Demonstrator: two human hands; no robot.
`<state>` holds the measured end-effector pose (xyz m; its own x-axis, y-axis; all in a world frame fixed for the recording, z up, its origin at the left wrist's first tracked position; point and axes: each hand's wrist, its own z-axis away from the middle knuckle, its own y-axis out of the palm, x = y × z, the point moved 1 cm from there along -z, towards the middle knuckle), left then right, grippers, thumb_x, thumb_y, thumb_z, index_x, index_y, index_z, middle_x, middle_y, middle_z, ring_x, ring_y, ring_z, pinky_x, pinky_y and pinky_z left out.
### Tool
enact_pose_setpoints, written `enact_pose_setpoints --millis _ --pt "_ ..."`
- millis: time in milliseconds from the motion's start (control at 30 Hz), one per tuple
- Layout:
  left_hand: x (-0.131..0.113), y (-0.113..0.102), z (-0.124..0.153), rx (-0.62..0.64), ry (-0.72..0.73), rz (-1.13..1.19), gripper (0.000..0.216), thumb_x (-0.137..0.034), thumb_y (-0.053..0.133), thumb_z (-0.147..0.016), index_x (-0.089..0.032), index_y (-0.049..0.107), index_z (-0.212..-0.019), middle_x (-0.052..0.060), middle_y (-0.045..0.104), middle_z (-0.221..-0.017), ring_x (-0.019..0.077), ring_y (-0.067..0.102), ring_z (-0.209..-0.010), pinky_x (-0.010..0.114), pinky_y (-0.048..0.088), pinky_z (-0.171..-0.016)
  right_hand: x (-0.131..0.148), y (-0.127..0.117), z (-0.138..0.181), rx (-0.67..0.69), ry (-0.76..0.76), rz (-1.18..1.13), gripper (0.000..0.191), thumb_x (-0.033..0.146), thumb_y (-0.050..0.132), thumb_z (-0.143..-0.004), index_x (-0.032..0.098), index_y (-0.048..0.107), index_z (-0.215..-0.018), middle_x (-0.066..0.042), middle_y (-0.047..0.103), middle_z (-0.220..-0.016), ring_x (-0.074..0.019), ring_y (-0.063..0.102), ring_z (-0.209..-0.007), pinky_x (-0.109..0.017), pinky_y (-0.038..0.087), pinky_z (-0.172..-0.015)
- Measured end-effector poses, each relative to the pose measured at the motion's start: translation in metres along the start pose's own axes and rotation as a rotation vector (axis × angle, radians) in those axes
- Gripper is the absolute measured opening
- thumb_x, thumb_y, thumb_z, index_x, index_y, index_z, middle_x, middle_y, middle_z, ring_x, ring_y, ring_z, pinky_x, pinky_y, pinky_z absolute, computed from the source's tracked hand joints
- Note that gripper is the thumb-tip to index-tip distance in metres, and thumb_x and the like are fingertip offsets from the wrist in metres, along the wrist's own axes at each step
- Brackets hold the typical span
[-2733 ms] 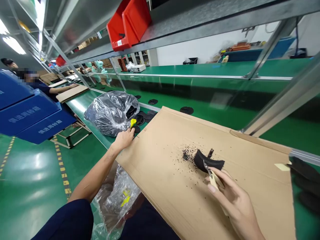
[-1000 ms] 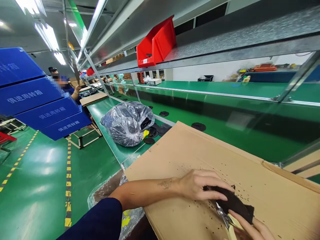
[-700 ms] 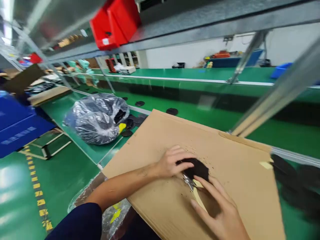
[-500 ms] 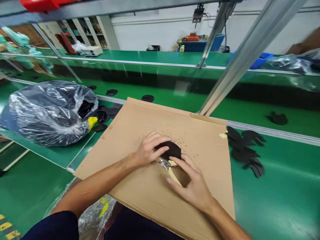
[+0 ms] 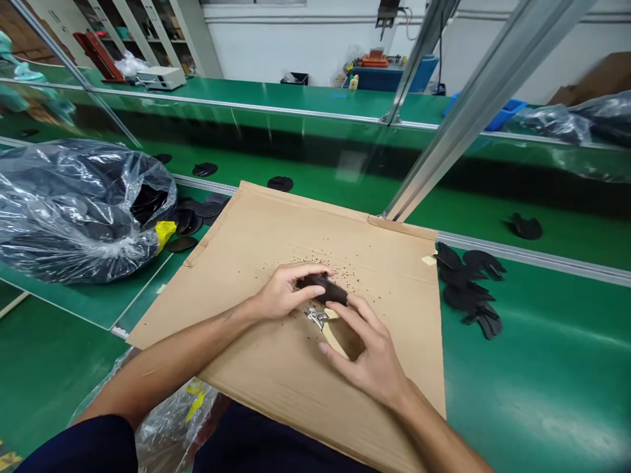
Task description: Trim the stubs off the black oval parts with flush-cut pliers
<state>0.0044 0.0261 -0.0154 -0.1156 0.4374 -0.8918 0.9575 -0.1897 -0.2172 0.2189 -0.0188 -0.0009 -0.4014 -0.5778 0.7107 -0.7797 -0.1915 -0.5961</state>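
My left hand (image 5: pixel 282 295) grips a small black flat piece (image 5: pixel 323 289) over the middle of a brown cardboard sheet (image 5: pixel 276 223). My right hand (image 5: pixel 367 358) holds a small metal cutting tool (image 5: pixel 318 318) with pale handles, its tip right under the black piece. Tiny black crumbs (image 5: pixel 345 263) are scattered on the cardboard around both hands.
A clear plastic bag (image 5: pixel 79 210) full of black pieces lies at the left, with loose black discs (image 5: pixel 194 213) beside it. Several trimmed black pieces (image 5: pixel 468 289) lie on the green belt at the right. A slanted metal post (image 5: pixel 473 98) rises behind the cardboard. Another plastic bag (image 5: pixel 162 420) hangs at my lap.
My left hand came back from the plastic bag with a black piece and joined the right hand on the cardboard. My view swung right and down, so the blue crates left the picture.
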Motion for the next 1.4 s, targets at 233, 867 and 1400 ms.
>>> enact_pose_setpoints --millis 233,867,1400 --pt "-0.0073 0.0006 0.0004 0.1 0.262 -0.135 0.037 -0.022 0.057 -0.1 -0.024 0.067 -0.135 0.012 0.073 -0.114 0.0196 0.069 -0.104 0.036 0.058 -0.09 0.0078 -0.005 -0.0059 -0.016 -0.041 -0.077 0.049 0.026 0.073 -0.087 0.027 0.061 -0.135 -0.014 0.057 -0.142 -0.0305 0.059 -0.132 -0.049 0.054 -0.108" --pt "-0.0095 0.0074 -0.0001 -0.023 0.261 -0.051 0.025 -0.027 0.079 -0.087 -0.019 0.077 -0.111 0.008 0.076 -0.095 0.0155 0.07 -0.087 0.03 0.058 -0.078 0.0016 0.0012 -0.0006 -0.052 -0.074 -0.048 0.054 0.026 0.075 -0.086 0.025 0.06 -0.138 -0.014 0.066 -0.137 -0.0297 0.067 -0.123 -0.051 0.059 -0.103" --pt "-0.0108 0.0012 -0.0007 0.021 0.273 -0.034 0.027 -0.022 0.076 -0.089 -0.021 0.078 -0.115 0.009 0.078 -0.095 0.0165 0.072 -0.087 0.031 0.061 -0.077 0.0037 -0.0019 -0.0033 -0.044 -0.123 -0.065 0.052 0.022 0.076 -0.084 0.025 0.061 -0.135 -0.013 0.066 -0.134 -0.0282 0.068 -0.12 -0.046 0.06 -0.101"
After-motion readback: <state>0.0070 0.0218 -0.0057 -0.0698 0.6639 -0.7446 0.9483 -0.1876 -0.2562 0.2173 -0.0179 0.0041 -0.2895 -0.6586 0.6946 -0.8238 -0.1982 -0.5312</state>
